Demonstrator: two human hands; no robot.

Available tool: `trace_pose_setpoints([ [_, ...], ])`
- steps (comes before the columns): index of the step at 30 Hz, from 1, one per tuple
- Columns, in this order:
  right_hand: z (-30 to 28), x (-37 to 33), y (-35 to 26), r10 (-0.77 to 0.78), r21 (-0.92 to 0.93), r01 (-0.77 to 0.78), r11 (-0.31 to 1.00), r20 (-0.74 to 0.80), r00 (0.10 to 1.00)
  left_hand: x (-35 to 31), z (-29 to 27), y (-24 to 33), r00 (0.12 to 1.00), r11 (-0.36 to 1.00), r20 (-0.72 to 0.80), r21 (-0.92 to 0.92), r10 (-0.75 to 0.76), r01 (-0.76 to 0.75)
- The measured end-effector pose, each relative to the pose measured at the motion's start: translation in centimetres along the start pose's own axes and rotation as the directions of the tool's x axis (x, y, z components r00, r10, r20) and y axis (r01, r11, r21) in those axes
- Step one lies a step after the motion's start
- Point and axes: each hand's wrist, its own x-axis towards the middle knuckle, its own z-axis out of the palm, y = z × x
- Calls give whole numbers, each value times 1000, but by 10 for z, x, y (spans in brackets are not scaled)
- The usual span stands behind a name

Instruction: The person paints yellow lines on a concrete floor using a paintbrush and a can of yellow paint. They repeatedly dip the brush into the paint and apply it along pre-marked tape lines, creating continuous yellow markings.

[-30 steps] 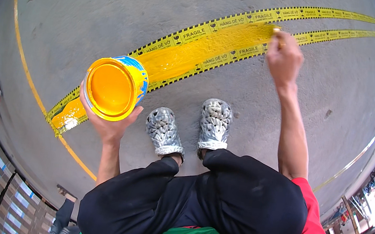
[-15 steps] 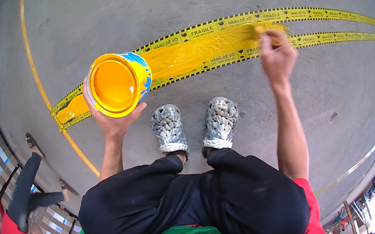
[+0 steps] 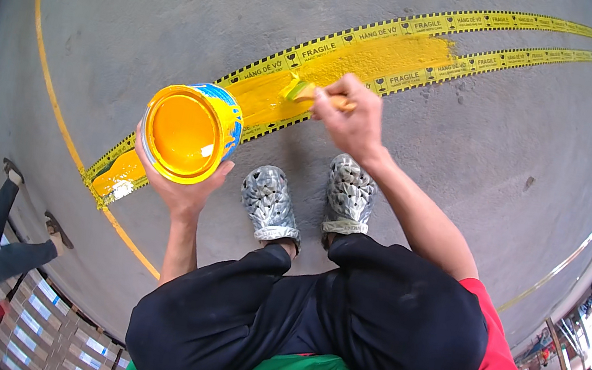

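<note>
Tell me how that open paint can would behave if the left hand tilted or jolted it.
The paint can is open and holds yellow paint, so it would probably slosh or spill. The left hand only cups its base, so it may tip easily.

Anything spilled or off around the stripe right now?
Nothing stands out. The paint lies between the two tapes, the can sits in the left hand, and the right hand keeps the brush on the stripe. No drips show on the floor.

Left hand (image 3: 183,186) palm hidden under paint can (image 3: 188,131). Brush (image 3: 309,92) handle mostly inside right hand (image 3: 353,120). Bystander (image 3: 3,247) cut off at rim, only legs showing. Bkgd boxes (image 3: 42,323) blurred.
</note>
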Motion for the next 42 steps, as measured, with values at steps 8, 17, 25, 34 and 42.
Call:
trace_pose_setpoints([
  [8,-110,50,19,-379,-619,157,770,-245,893,3,1,-7,1000,1000,10,-18,6,-6],
  [17,12,1,-7,-302,-212,321,923,115,946,13,4,-12,1000,1000,30,-31,8,-7],
  [25,-52,54,13,-199,-541,128,831,-74,977,24,3,-28,997,997,44,-38,-68,70],
  [34,19,8,-27,-83,-114,99,989,138,987,34,3,-5,987,989,89,-47,-134,139],
  [42,-183,-90,-21,-16,-425,37,905,53,998,-75,-16,104,984,948,41,-263,-173,178],
])
